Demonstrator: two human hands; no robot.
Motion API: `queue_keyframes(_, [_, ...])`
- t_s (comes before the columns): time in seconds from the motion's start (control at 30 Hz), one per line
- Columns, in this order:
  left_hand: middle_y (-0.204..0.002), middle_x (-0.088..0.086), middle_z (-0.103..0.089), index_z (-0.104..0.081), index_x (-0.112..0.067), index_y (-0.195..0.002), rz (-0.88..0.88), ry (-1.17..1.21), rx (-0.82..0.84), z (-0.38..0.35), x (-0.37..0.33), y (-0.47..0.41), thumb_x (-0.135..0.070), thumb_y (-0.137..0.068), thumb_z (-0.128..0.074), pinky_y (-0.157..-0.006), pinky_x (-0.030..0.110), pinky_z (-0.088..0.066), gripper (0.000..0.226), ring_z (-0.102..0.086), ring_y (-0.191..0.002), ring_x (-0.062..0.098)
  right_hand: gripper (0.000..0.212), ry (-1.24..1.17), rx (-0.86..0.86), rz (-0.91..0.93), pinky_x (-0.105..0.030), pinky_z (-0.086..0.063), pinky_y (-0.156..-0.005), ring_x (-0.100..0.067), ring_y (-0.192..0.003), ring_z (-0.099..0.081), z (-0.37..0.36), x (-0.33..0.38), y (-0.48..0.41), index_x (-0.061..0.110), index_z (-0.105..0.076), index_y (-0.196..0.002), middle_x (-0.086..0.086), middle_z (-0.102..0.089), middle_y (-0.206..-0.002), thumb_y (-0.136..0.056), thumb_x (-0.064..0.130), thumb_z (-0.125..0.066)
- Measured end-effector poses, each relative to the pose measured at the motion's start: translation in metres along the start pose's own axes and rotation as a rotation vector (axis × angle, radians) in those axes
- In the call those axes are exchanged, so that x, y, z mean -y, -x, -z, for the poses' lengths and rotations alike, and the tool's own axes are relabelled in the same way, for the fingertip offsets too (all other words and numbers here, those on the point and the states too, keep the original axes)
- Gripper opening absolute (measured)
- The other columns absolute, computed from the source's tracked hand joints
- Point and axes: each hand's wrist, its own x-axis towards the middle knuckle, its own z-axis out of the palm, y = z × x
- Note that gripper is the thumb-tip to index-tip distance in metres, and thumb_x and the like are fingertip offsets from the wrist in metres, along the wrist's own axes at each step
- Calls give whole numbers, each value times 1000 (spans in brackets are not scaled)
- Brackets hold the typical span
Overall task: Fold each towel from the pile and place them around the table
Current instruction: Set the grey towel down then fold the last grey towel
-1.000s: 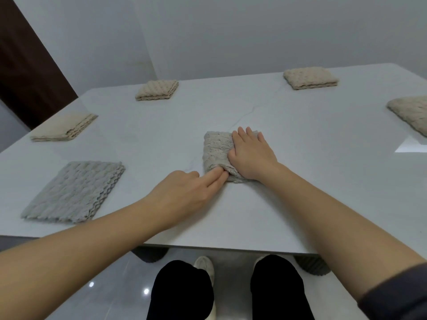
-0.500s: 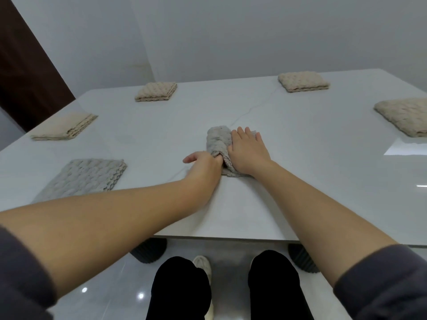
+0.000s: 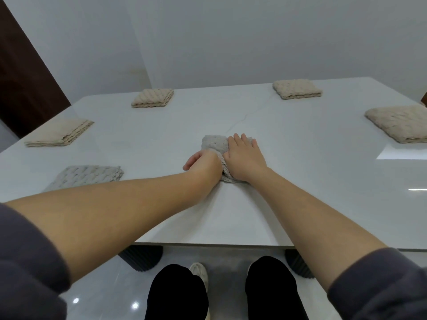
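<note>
A small grey knitted towel (image 3: pixel 213 143) lies folded in the middle of the white table (image 3: pixel 300 181). My right hand (image 3: pixel 242 158) presses flat on its right half, fingers straight. My left hand (image 3: pixel 203 163) grips the towel's near left edge, fingers curled under the lifted fold. The part of the towel beneath both hands is hidden.
Folded towels lie around the table: a grey one (image 3: pixel 87 176) at near left, beige ones at left (image 3: pixel 60 135), far left (image 3: pixel 153 100), far right (image 3: pixel 297 88) and right edge (image 3: pixel 399 123). My legs and a shoe (image 3: pixel 199 273) show below the table's near edge.
My left hand went from touching the towel's near corner to curling under its left edge and lifting it over. My right hand stayed pressed on the towel. The view tilted up.
</note>
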Motion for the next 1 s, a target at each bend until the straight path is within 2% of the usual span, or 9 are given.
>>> queue_keyframes(0.13, [-79,3,-68,-67,-9,-88,42,-224,7,-6,-9,18,1,-59,-35,-40,23,-36,44,-58,-54,19,56,-6,7,-1,-44,-1,-121,-27,-150,-2,0,0,1,5,-13,-153,-10,-10,-162,-103,28,-21])
queue_keyframes(0.2, [-103,16,-65,-62,3,-106,81,-253,-64,-11,-8,8,3,-63,-39,-38,26,-38,48,-51,-63,28,56,-2,9,0,-44,-1,-121,-27,-150,-2,1,0,1,5,-13,-154,-11,-10,-163,-103,29,-21])
queue_keyframes(0.27, [-127,33,-52,-46,16,-127,144,151,-161,-14,-1,-6,-1,-87,-45,-35,18,-39,44,-41,-78,36,56,-3,-1,1,-44,-1,-121,-27,-150,-3,0,0,1,5,-14,-153,-11,-11,-162,-102,28,-21])
queue_keyframes(0.3, [-127,37,-51,-44,19,-126,166,295,-158,-17,-1,-14,-8,-96,-41,-52,0,-37,41,-44,-81,40,56,-3,-5,3,-45,-2,-121,-27,-150,-3,-1,0,0,5,-15,-153,-10,-12,-162,-102,28,-22])
queue_keyframes(0.4, [-98,15,-72,-65,2,-101,74,144,-39,-18,2,-10,-5,-80,-47,-24,23,-25,28,-64,-68,31,57,-15,1,2,-44,-1,-121,-27,-150,-3,-1,0,-1,5,-14,-153,-10,-11,-162,-102,28,-22])
queue_keyframes(0.57, [-57,8,-57,-62,-4,-74,102,-199,16,-11,-11,10,-4,-63,-34,-41,20,-39,29,-51,-43,19,56,-12,-7,2,-44,-2,-121,-27,-150,-4,-1,0,1,5,-16,-153,-10,-12,-162,-102,26,-22])
queue_keyframes(0.77, [-109,17,-57,-56,1,-112,125,-220,-130,-12,-7,11,-3,-66,-32,-63,33,-51,52,-62,-92,31,57,7,-1,-2,-45,-2,-121,-27,-150,-3,-2,0,0,5,-13,-154,-10,-10,-162,-102,28,-21])
queue_keyframes(0.9, [-47,15,-49,-65,-6,-67,248,-1,33,-12,-13,4,-24,-75,-45,-40,28,-42,27,-61,-48,13,58,3,14,-16,-44,0,-121,-27,-150,-1,-1,1,-1,5,-11,-154,-11,-8,-163,-101,27,-21])
queue_keyframes(1.0, [-41,11,-47,-57,-3,-64,198,-179,-16,-16,-17,4,-18,-76,-42,-39,22,-38,25,-49,-34,17,60,2,20,-32,-44,0,-121,-26,-150,0,-2,1,-2,5,-8,-154,-11,-5,-163,-101,29,-20])
